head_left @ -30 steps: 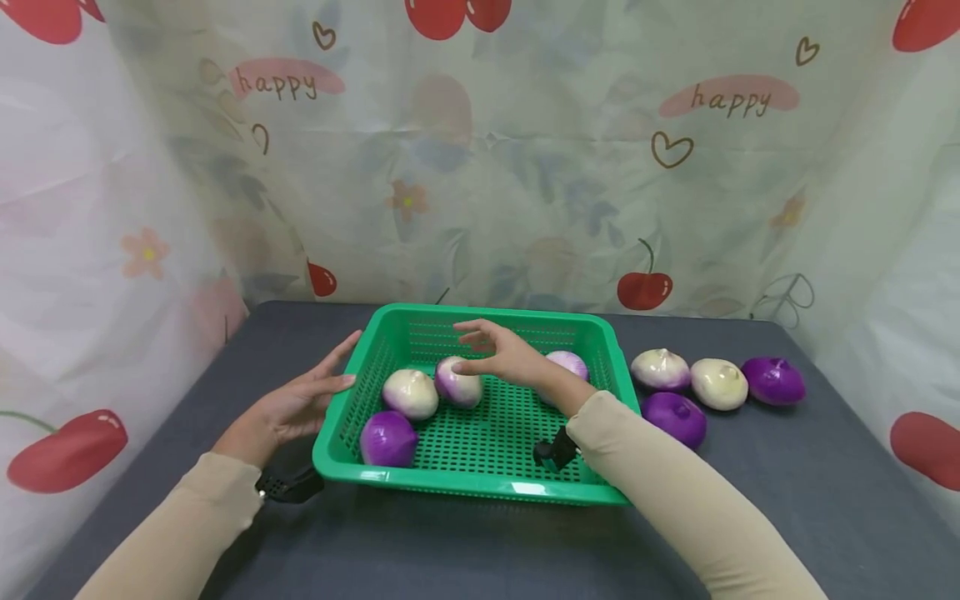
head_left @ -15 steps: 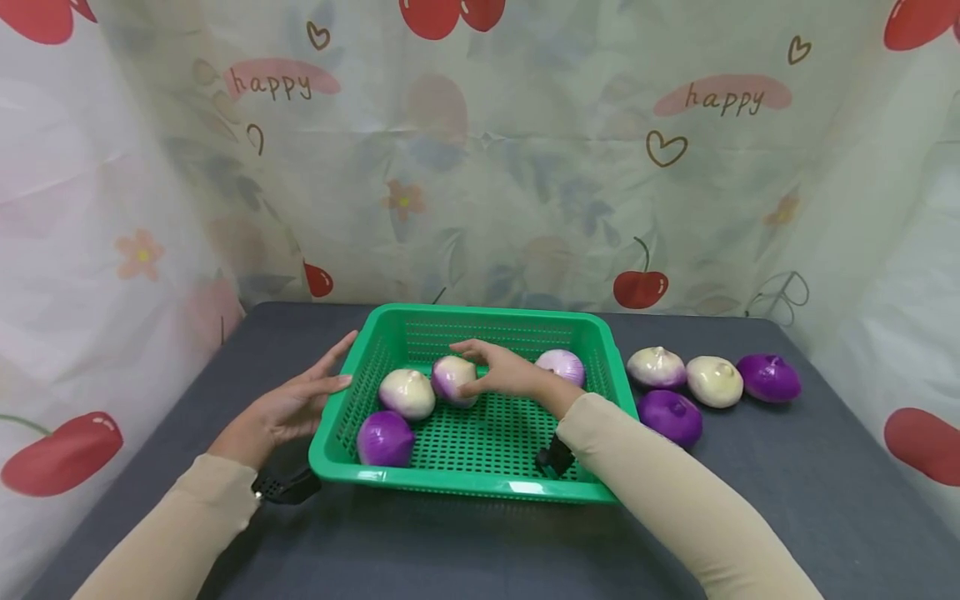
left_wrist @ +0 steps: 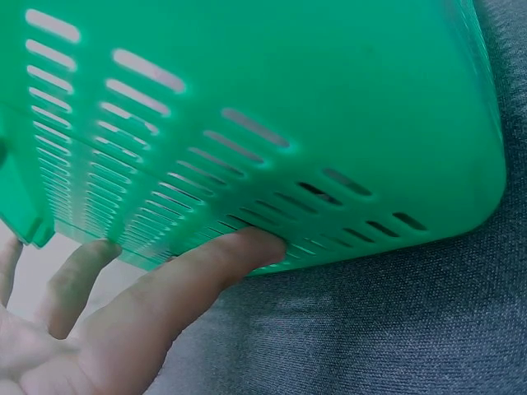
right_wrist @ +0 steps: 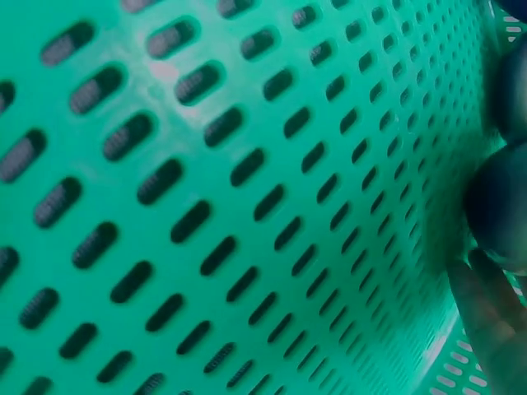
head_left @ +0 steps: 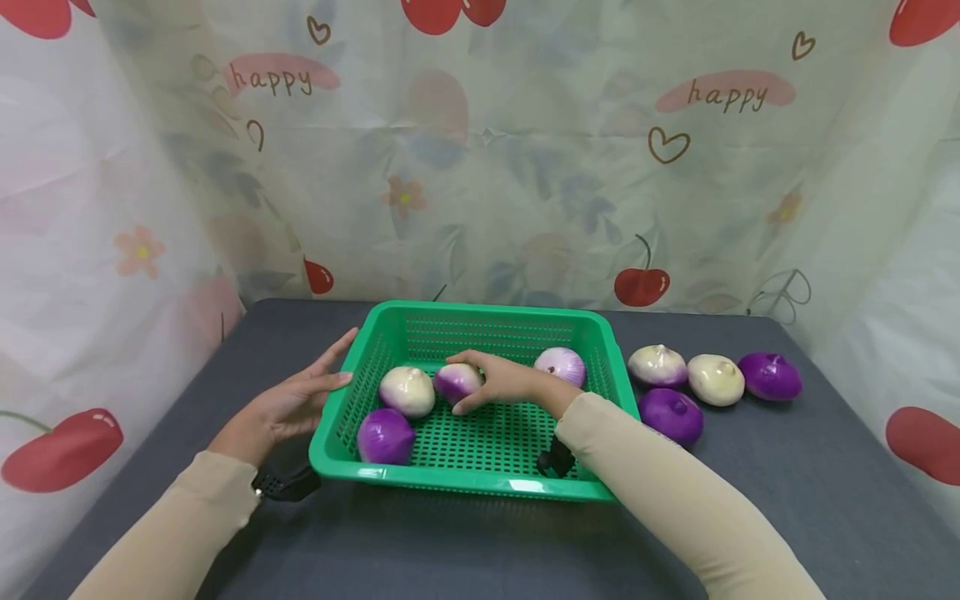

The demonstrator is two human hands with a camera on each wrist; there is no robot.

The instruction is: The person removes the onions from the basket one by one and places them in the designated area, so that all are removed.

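Observation:
My right hand [head_left: 498,382] reaches into a green plastic basket [head_left: 480,488] and grips a purple-and-white onion [head_left: 454,382], thumb on the near side and fingers over the far side. In the right wrist view the fingertips [right_wrist: 473,288] press against a dark, shaded onion [right_wrist: 502,210]. Left of the gripped onion lie a mostly white onion [head_left: 407,392] and a purple onion [head_left: 386,437]. A pale violet onion [head_left: 560,367] sits at the basket's right, beyond my wrist. My left hand [head_left: 296,404], fingers extended, touches the basket's left outer wall [left_wrist: 346,99].
Outside the basket, on the dark tabletop [head_left: 787,500], lie a white-and-purple onion [head_left: 657,367], a white onion [head_left: 716,380] and two purple ones, the nearer purple onion [head_left: 671,417] close to the basket. A patterned curtain [head_left: 487,192] hangs behind the table and at both sides.
My right hand has come down onto the purple-and-white onion and taken hold of it; the onion has turned, showing more purple. The left hand stays at the basket's side.

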